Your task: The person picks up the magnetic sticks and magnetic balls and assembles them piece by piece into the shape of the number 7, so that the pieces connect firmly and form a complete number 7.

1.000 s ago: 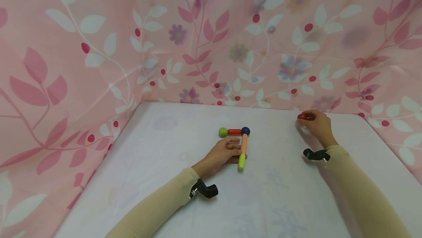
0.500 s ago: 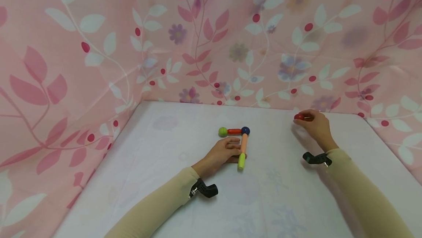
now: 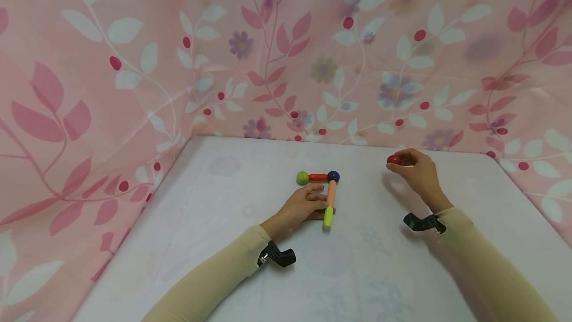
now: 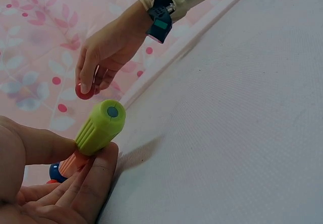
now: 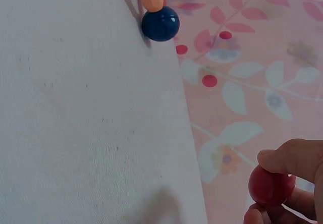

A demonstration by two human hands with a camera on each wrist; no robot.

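Note:
My left hand (image 3: 300, 208) pinches the yellow-green rod (image 4: 102, 126) near where it meets the orange rod (image 3: 331, 193). A dark disc shows on the yellow-green rod's free end. The orange rod's far end meets a blue ball (image 3: 333, 176), and from there a red rod (image 3: 318, 177) runs left to a green ball (image 3: 302, 177). Together they form an angled chain by the table's middle. To the right, my right hand (image 3: 417, 173) holds a red ball (image 5: 271, 184) between thumb and fingers, raised above the table and apart from the chain.
A white cloth covers the table (image 3: 366, 272). Pink floral curtain (image 3: 277, 54) hangs behind the table's back edge and along the left side. A black wrist camera (image 3: 279, 255) sits on the left wrist, another (image 3: 422, 222) on the right.
My right hand has moved left with the red ball, toward the rod chain. The left hand and the chain have hardly moved.

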